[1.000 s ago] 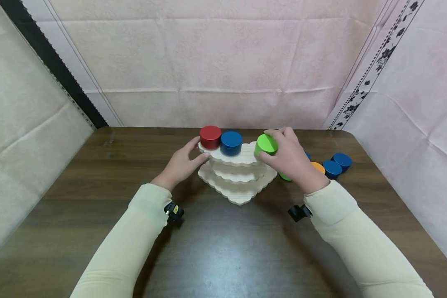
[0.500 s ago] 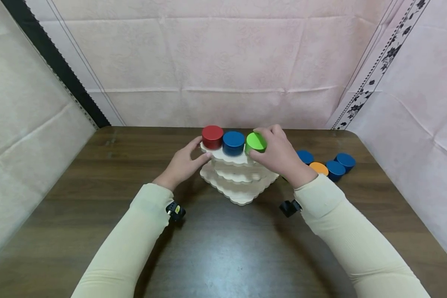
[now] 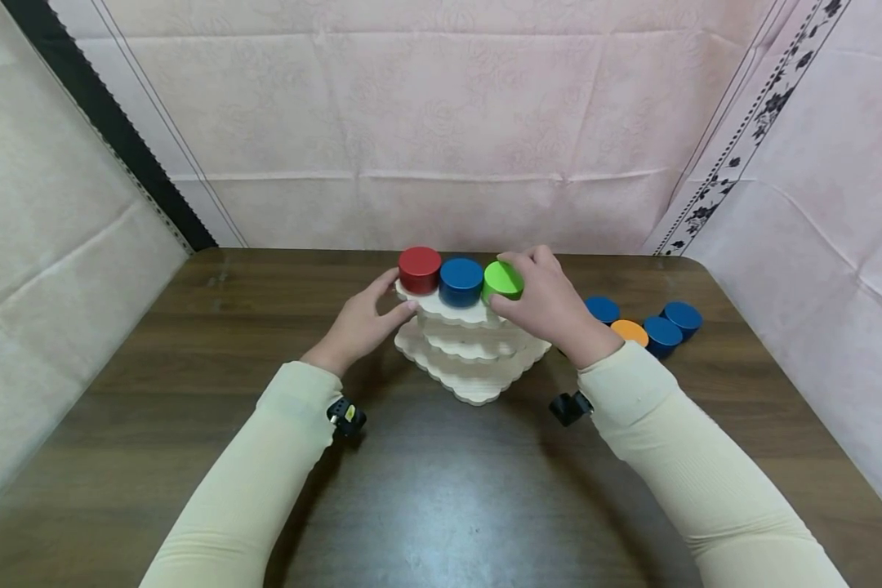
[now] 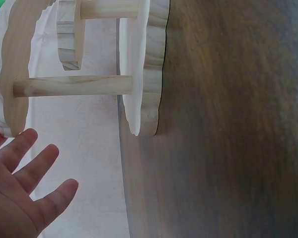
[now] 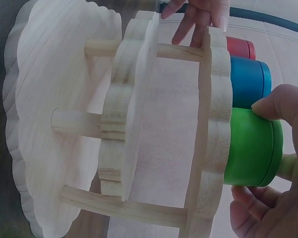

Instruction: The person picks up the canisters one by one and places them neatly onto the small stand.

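Note:
A pale wooden tiered stand with scalloped shelves on dowel posts stands on the table. On its top shelf a red round tin, a blue round tin and a green round tin form a row. My right hand grips the green tin by its sides, thumb near and fingers behind; in the right wrist view the green tin sits against the shelf beside the blue one. My left hand rests at the top shelf's left edge by the red tin, its fingers spread in the left wrist view.
Right of the stand, several blue tins and an orange tin sit close together on the brown wooden table. A pale cloth hangs behind the table's far edge.
My right hand has moved left with the green tin, bringing it up beside the blue tin. My left hand has stayed at the shelf's edge.

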The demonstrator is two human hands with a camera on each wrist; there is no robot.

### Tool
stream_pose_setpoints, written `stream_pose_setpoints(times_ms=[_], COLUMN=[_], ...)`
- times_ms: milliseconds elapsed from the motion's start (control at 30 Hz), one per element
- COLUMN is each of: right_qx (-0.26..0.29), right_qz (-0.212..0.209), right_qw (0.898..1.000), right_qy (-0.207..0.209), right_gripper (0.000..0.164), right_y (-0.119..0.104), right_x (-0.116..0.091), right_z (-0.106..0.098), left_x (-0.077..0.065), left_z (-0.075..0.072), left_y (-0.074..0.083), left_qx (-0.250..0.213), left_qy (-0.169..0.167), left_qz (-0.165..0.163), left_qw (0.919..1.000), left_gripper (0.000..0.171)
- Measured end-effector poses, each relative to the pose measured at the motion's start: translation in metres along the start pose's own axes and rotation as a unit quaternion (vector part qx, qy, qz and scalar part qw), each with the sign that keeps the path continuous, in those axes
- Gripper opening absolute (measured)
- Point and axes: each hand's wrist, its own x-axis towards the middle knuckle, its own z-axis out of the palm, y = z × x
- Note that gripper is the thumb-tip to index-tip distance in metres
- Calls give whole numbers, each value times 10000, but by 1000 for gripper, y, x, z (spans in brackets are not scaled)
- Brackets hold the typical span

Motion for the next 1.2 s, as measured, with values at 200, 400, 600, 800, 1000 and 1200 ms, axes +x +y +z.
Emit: stream_pose_setpoints(times_ms=[200, 400, 600, 800, 1000, 1200], right_qx=[-29, 33, 192, 250, 39, -76], right_qz=[-53, -129, -281, -301, -186, 125], right_qw=[10000, 9999, 9993, 9974, 9974, 9976], right_qy=[-37, -101, 167, 604, 695, 675], right_gripper=[65, 72, 76, 71, 69, 72], right_y=[2, 4, 17, 38, 54, 72], right_x=[1, 0, -10, -23, -31, -40], right_z=[0, 0, 1, -6, -20, -31], left_x=[0, -2, -3, -1, -1, -1], left_z=[0, 0, 0, 0, 1, 2], left_y=[0, -1, -1, 1, 1, 0], left_qx=[24, 16, 22, -38, -15, -19], left_qy=[1, 18, 13, 9, 25, 34], left_qz=[-31, 4, -24, -25, -51, -4], left_qw=[10000, 10000, 10000, 10000, 10000, 10000], left_gripper=[78, 79, 79, 80, 79, 79])
